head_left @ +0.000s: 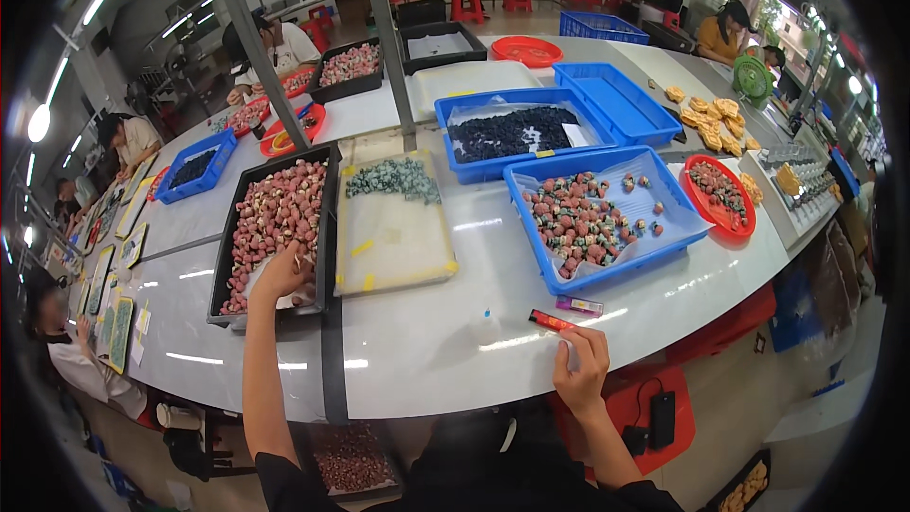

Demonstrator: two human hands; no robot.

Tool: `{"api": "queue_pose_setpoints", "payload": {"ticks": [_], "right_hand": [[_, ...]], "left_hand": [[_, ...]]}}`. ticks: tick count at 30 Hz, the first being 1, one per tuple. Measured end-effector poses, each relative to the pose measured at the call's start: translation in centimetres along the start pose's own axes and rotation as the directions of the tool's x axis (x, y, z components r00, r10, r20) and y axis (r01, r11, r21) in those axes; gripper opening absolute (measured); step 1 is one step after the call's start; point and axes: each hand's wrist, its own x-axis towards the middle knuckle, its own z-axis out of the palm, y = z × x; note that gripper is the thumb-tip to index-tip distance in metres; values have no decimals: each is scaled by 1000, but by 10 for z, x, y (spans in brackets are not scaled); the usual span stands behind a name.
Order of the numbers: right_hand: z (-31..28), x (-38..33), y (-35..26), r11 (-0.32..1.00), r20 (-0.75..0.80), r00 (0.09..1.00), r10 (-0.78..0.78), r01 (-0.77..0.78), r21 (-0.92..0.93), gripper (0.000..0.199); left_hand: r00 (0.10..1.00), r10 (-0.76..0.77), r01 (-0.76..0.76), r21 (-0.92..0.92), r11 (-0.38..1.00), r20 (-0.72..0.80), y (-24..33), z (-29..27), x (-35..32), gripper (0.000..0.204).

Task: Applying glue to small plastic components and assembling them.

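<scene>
My left hand (pixel 284 273) reaches into the near end of a black tray (pixel 223 284) that holds many small pinkish round pieces (pixel 281 199). Its fingers are curled in among the pieces, and what they grip is hidden. Over the table's front edge, my right hand (pixel 583 365) is closed with thumb and fingers together; I cannot make out anything in them. Just beyond its fingertips lies a slim red-and-black stick-shaped item (pixel 548 320), perhaps touching them. A small purple-and-pink item (pixel 579 306) rests behind that.
A blue tray (pixel 607 277) of similar round pieces stands right of centre. Between the trays lies a pale board (pixel 393 237) with grey-green pieces. Behind are a blue tray (pixel 493 173) of dark bits and a metal post (pixel 391 47). A red plate (pixel 747 228) sits right. Other people work around the table.
</scene>
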Motion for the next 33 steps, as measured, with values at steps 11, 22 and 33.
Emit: {"api": "queue_pose_setpoints", "payload": {"ticks": [11, 22, 33], "right_hand": [[-1, -1, 3, 999, 17, 999, 35, -35, -10, 17], [-3, 2, 3, 1000, -12, 1000, 3, -4, -13, 18], [-1, 1, 4, 1000, -12, 1000, 5, -6, -19, 18]], "left_hand": [[998, -58, 68, -369, 927, 40, -12, -1, -1, 34], [999, -13, 0, -300, 954, -42, -6, 17, -6, 23], [994, 21, -50, -273, 961, -109, -12, 19, -1, 17]]}}
